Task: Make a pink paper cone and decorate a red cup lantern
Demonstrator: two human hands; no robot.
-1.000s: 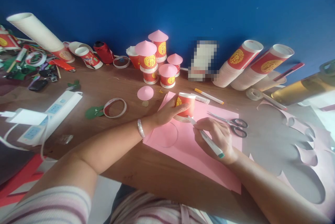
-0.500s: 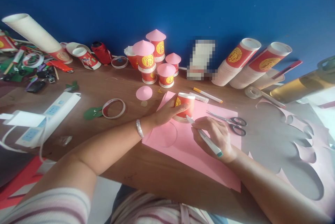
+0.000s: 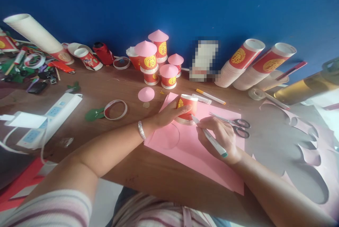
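My left hand (image 3: 168, 114) is wrapped around a red paper cup (image 3: 191, 108) with a gold print, its thumb across the front. The cup stands on a sheet of pink paper (image 3: 212, 159). Pinched in my right hand (image 3: 221, 135) is a white marker (image 3: 212, 139) with a green end. Its tip points at the cup's lower right side; whether it touches is too small to tell. A faint curved line is drawn on the paper left of the cup. Scissors (image 3: 241, 128) lie on the sheet's right edge, beside my right hand.
Several red cups with pink cone tops (image 3: 149, 48) stand by the blue wall. A loose pink cone (image 3: 146, 94) lies in front. Leaning cup stacks (image 3: 243, 57) are at right, above pink paper scraps (image 3: 312, 154). A power strip (image 3: 53, 117) and a paper ring (image 3: 115, 117) lie left.
My right hand and the marker have shifted slightly to the right, the tip a little higher along the cup's side. My left hand and the cup hold nearly still.
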